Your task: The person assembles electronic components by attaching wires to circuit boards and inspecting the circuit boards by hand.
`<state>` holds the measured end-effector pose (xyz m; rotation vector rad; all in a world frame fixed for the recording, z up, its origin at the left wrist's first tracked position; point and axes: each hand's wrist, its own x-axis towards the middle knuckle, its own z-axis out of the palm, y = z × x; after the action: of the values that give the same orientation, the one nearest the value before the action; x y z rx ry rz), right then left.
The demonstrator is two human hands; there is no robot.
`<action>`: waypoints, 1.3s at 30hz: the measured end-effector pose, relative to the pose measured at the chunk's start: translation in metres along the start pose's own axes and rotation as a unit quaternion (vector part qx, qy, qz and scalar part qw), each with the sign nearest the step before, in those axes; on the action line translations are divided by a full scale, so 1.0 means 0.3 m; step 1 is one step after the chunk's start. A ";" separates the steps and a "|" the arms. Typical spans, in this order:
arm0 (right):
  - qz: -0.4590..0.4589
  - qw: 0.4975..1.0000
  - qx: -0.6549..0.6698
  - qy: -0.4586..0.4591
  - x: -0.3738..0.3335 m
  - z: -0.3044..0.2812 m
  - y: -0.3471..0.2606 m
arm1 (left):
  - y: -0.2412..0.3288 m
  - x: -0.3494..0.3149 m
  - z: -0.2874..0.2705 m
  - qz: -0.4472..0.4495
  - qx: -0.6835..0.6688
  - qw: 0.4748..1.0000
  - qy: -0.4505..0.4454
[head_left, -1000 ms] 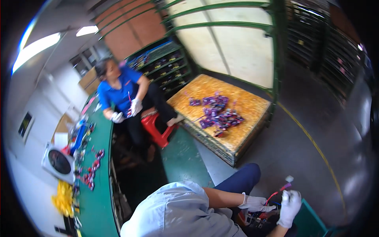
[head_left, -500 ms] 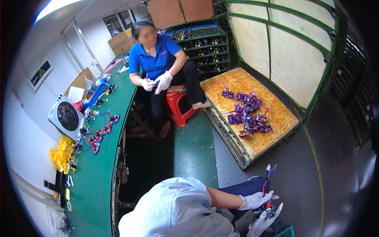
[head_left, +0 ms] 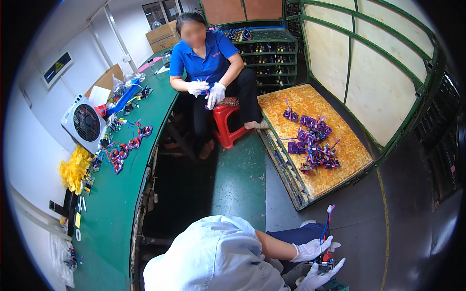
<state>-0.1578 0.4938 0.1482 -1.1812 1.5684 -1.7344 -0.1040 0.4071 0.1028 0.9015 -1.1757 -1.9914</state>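
Note:
Both my hands wear white gloves and are together at the lower right. My left hand (head_left: 312,249) is closed around the red and dark wires (head_left: 326,228) of a small circuit board (head_left: 324,266). These wires stand up above the fingers. Below, my right hand (head_left: 320,278) holds the board's other side, its fingertips stretched out past it. Red and dark parts show on the board, though the gloves partly hide it. My light blue sleeve (head_left: 208,252) fills the bottom middle.
A co-worker in a blue shirt (head_left: 204,60) sits on a red stool (head_left: 226,127), gloved hands on a small part. Several purple circuit boards (head_left: 310,136) lie on a yellow-brown board-topped platform (head_left: 276,103). On the left, a green bench (head_left: 116,203) bears wired boards and a fan (head_left: 85,121).
The view has shifted, so most of the room sits further right. My hands and the circuit board appear slightly lower and left, still together. The co-worker's head has turned and their hands are lower.

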 end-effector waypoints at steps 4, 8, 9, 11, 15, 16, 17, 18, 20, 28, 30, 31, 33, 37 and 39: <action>-0.076 0.981 -0.179 0.019 -0.002 -0.028 -0.002 | -0.057 0.009 0.010 0.017 -0.021 0.998 -0.052; 0.183 0.983 0.027 0.007 0.000 -0.100 -0.047 | 0.108 -0.035 0.032 0.049 0.072 0.992 -0.086; 0.239 0.962 0.132 0.033 -0.010 -0.123 -0.029 | 0.142 -0.033 0.023 0.010 0.041 0.991 -0.125; 0.241 0.946 0.207 0.073 -0.027 -0.141 -0.035 | 0.209 0.007 -0.011 -0.050 -0.086 0.990 -0.097; 0.377 0.861 0.341 0.007 -0.046 -0.145 0.111 | 0.381 -0.019 -0.052 0.070 0.071 0.983 -0.154; 0.398 0.855 0.334 0.018 -0.032 -0.121 0.110 | 0.428 0.007 -0.052 0.018 0.105 0.981 -0.164; 0.392 0.871 0.295 0.018 0.007 -0.079 0.060 | 0.427 0.023 -0.047 0.053 0.109 0.981 -0.149; 0.357 0.897 0.256 0.040 -0.010 -0.095 0.112 | 0.412 0.030 -0.035 0.097 0.149 0.972 -0.153; 0.309 0.903 0.294 0.058 0.011 -0.087 0.077 | 0.399 0.035 -0.019 0.157 0.232 0.946 -0.164; 0.328 0.872 0.357 0.063 -0.084 -0.165 0.149 | 0.278 0.016 0.010 0.254 0.252 0.912 -0.200; 0.316 0.866 0.384 0.048 -0.104 -0.163 0.166 | 0.276 0.021 0.007 0.410 0.327 0.832 -0.184; 0.319 0.861 0.391 0.059 -0.112 -0.162 0.171 | 0.277 0.014 0.005 0.409 0.326 0.832 -0.185; 0.318 0.857 0.397 0.078 -0.106 -0.153 0.156 | 0.290 0.009 0.004 0.464 0.366 0.785 -0.186; 0.235 0.843 0.478 0.074 -0.134 -0.199 0.185 | 0.334 0.011 0.012 0.302 0.164 0.894 -0.287; 0.210 0.856 0.466 0.080 -0.119 -0.182 0.127 | 0.333 0.035 -0.003 0.215 0.078 0.898 -0.375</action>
<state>-0.1940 0.5441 0.1047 -0.1918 0.7425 -1.9197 -0.0909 0.3595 0.1902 -0.1278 -1.7806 -1.9140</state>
